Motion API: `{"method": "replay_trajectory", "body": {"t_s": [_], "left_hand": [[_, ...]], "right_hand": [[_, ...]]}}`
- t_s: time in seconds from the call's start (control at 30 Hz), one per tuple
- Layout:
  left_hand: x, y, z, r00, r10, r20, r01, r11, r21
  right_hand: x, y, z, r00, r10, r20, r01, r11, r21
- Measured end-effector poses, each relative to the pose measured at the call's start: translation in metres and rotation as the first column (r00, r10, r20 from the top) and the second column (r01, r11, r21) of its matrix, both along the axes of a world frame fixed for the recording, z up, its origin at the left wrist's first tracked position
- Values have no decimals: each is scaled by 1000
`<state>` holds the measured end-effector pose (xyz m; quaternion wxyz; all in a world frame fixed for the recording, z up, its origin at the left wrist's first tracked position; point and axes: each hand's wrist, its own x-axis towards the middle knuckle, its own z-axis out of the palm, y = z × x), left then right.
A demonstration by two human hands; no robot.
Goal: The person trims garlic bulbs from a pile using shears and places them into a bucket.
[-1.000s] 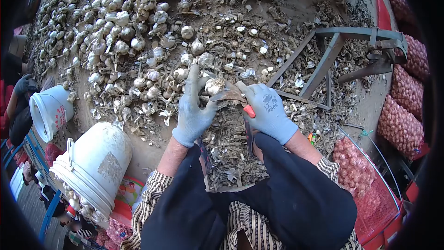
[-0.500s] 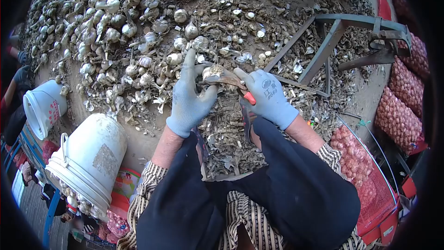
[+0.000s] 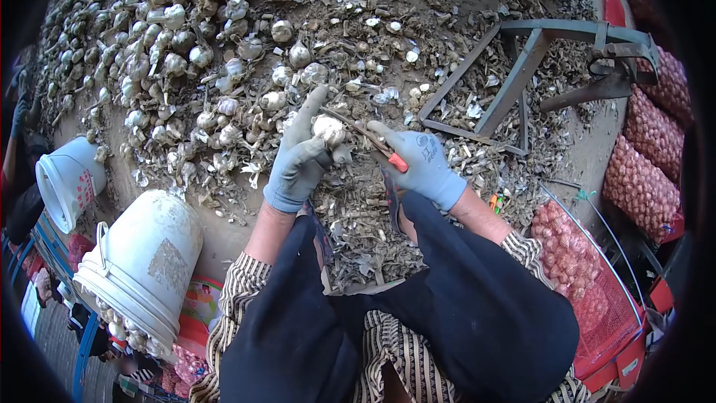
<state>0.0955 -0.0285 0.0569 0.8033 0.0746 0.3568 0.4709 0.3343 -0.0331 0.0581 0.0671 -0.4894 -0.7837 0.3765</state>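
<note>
My left hand (image 3: 300,153), in a pale grey-blue work glove, has its fingers wrapped round a whitish garlic bulb (image 3: 329,130), its forefinger stretched out along the far side. My right hand (image 3: 425,164), gloved alike, is closed on a red-handled knife (image 3: 397,162). The knife's dark, narrow blade points left and passes close beyond the bulb; whether it touches the bulb I cannot tell. Loose garlic bulbs (image 3: 272,100) lie on the ground just past my left hand. Cut stalks and dry skins (image 3: 365,254) heap up between my legs.
A metal frame (image 3: 514,78) stands on the litter at right. Garlic-filled mesh sacks (image 3: 641,186) line the right edge. To my left, a large white bucket (image 3: 142,246) lies tipped with garlic at its mouth, near a smaller bucket (image 3: 71,179). Another person's gloved hand (image 3: 20,116) shows at far left.
My left hand has turned, curling its thumb and fingers round the bulb, whose white side now shows. The blade has swung from broad side to a thin edge, and my right hand shifted slightly left.
</note>
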Motion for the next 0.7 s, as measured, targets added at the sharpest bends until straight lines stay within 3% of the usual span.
{"method": "replay_trajectory", "body": {"t_s": [0.1,0.27,0.3,0.33,0.37,0.43,0.5,0.53,0.57,0.6,0.63,0.67,0.7], "left_hand": [[-6,2,-7,993,-61,102,59,998,23],[-1,1,-17,991,31,132,-42,996,85],[-7,1,-22,982,55,179,-72,993,90],[-13,0,-28,945,144,295,-163,986,41],[-24,3,-34,937,145,319,-181,980,87],[-47,10,-37,978,140,155,-156,983,97],[-64,37,-38,989,113,94,-124,985,119],[-64,53,-35,978,134,-161,-130,991,35],[-59,69,-32,855,71,-515,-77,997,10],[-63,84,-58,669,-72,-739,137,990,28],[-58,99,-66,279,-140,-950,354,935,-33],[-44,113,-61,-236,-54,-970,484,859,-165],[-35,128,-59,-439,-127,-890,517,774,-365]], "right_hand": [[-7,-13,-8,988,-99,-122,106,993,51],[-6,-21,-3,985,-115,-129,112,993,-29],[-6,-23,-2,878,-419,-231,313,867,-388],[-6,-22,-3,688,-696,-204,389,591,-707],[6,-16,-3,706,-684,-183,400,598,-694],[13,-11,-10,623,-741,-252,434,595,-676],[17,-3,-7,683,-705,-193,427,599,-677],[18,3,2,724,-676,-137,407,580,-706],[17,2,-1,730,-664,-164,401,610,-684],[15,8,5,761,-630,-156,382,629,-677],[13,13,11,791,-594,-147,362,648,-670],[14,9,-1,798,-585,-147,373,671,-641],[15,7,-11,842,-530,-100,389,725,-568]]}}
